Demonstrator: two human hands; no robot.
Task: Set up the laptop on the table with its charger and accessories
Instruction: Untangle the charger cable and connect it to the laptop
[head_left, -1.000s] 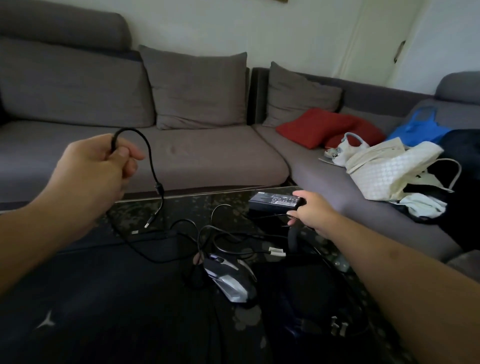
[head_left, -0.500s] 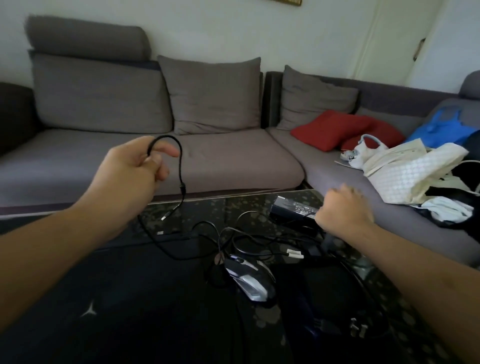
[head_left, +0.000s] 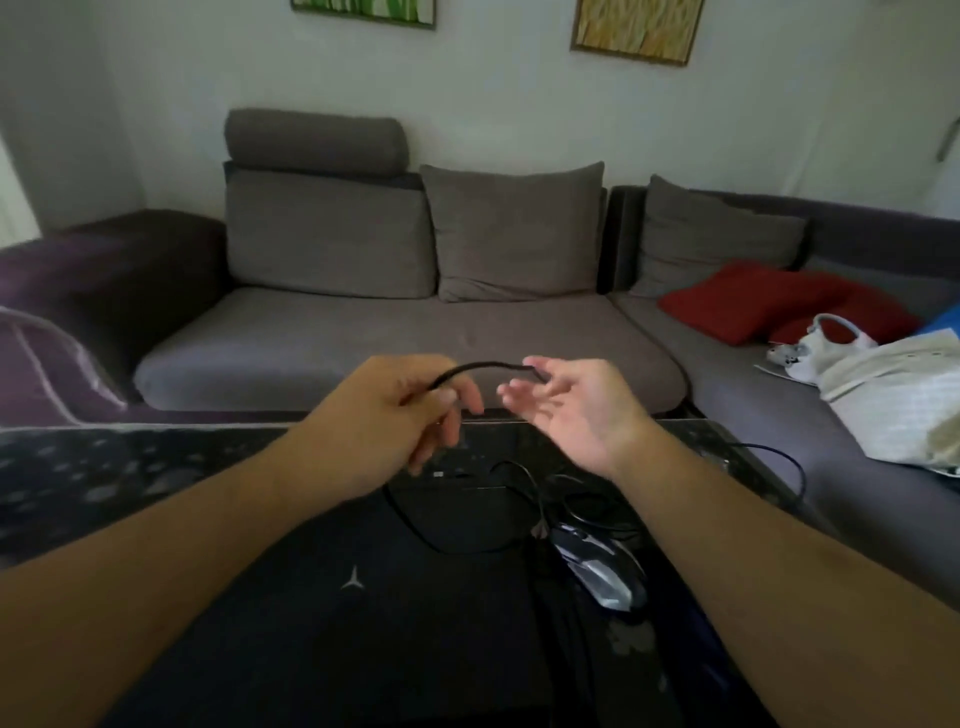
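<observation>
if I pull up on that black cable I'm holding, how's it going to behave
Probably floppy: the cable bows in an arc between the left hand and right hand. Its slack lies looped on the table near the mouse, so lifting may snag or drag that. It looks thin, likely light.

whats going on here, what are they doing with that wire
A person is sorting out cables at a dark table. The left hand pinches a black cable and holds it up, while the right hand, fingers open, touches its other end. A closed laptop lies below, with a mouse and loose cords beside it.
</observation>
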